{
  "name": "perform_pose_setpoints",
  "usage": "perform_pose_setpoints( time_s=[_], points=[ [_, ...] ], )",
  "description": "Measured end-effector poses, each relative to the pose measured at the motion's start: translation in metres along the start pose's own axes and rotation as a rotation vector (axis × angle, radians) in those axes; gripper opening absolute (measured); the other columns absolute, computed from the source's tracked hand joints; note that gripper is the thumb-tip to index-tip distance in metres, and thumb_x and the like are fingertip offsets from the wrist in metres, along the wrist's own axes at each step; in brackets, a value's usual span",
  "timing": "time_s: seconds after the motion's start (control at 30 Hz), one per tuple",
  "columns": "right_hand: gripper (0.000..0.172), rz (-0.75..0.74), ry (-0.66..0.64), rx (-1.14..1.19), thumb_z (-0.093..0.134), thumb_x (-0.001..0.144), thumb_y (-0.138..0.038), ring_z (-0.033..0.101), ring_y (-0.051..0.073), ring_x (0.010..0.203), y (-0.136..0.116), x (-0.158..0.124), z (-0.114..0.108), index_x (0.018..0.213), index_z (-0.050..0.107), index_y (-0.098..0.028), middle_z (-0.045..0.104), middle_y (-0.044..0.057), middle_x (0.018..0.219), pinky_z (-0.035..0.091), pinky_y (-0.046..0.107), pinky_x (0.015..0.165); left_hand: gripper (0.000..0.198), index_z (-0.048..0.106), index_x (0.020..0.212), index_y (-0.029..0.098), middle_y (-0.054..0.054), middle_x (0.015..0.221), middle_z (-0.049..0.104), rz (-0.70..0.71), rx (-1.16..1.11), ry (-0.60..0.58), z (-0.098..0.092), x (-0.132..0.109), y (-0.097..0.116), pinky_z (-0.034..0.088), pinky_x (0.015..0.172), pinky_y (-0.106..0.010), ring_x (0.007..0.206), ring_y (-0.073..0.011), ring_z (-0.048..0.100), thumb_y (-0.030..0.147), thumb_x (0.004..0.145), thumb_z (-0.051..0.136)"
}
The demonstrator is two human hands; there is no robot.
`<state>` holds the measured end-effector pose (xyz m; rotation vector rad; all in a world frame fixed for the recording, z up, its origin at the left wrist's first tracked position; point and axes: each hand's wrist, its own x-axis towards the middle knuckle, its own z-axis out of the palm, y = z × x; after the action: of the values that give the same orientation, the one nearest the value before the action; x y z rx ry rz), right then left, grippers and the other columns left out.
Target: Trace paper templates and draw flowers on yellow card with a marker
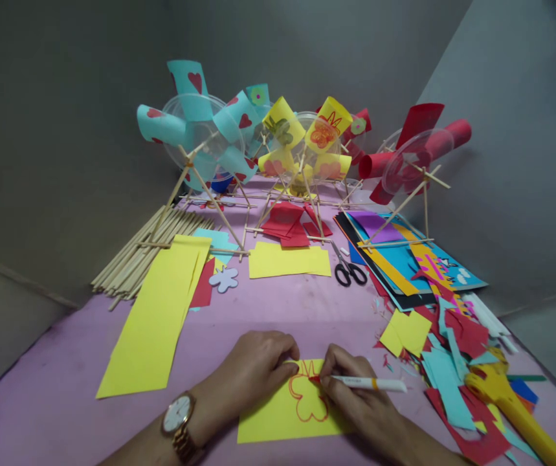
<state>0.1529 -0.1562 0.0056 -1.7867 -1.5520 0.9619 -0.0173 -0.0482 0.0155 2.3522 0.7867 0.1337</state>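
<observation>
A yellow sheet (263, 424) lies flat on the table (200, 353), bearing a red butterfly outline (309, 398). The white marker (367, 383) slants above it, red tip leftward.

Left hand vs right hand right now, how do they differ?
- Grip: the right hand pinches a white marker; the left hand holds no tool.
- Position: the left hand is at the left of the red outline, the right hand at its right.
- Wrist: the left hand has a watch at the wrist; the right hand shows none.
Shared: both are bare and at the same yellow sheet.
</observation>
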Motion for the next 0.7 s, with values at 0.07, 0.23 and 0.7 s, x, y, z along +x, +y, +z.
perform_pose_setpoints(
  time_s=[0.07, 0.23, 0.7],
  points=[
    [0.015, 0.008, -0.016, -0.011, 0.036, 0.083, -0.022, 0.048, 0.02, 0.076, -0.0004, 0.0004, -0.0001, 0.07, 0.044, -0.022, 0.054, 0.001, 0.074, 0.035, 0.03, 0.066, 0.013, 0.065, 0.084, 0.02, 0.003, 0.067, 0.061, -0.001, 0.0, -0.001, -0.0003, -0.0001, 0.0006, 0.033, 0.055, -0.021, 0.059, -0.0113, 0.052, 0.016, 0.079, 0.055],
    [0.017, -0.028, -0.025, -0.048, 0.033, 0.084, -0.022, 0.048, 0.02, 0.075, 0.0004, 0.0012, 0.0006, 0.071, 0.043, -0.022, 0.054, 0.002, 0.074, 0.035, 0.031, 0.067, 0.014, 0.066, 0.086, 0.02, 0.003, 0.068, 0.061, -0.001, -0.003, 0.0, 0.0004, -0.0001, 0.0001, 0.033, 0.056, -0.022, 0.06, -0.0112, 0.053, 0.015, 0.079, 0.055],
    [0.022, -0.262, 0.015, -0.227, 0.038, 0.085, -0.01, 0.051, 0.015, 0.068, 0.0093, -0.0005, 0.0014, 0.07, 0.049, -0.02, 0.056, 0.001, 0.074, 0.039, 0.025, 0.062, 0.013, 0.066, 0.086, 0.02, 0.004, 0.068, 0.061, -0.006, -0.008, -0.002, 0.001, -0.0002, -0.0008, 0.032, 0.056, -0.021, 0.06, -0.0113, 0.052, 0.015, 0.078, 0.057]
  ],
)
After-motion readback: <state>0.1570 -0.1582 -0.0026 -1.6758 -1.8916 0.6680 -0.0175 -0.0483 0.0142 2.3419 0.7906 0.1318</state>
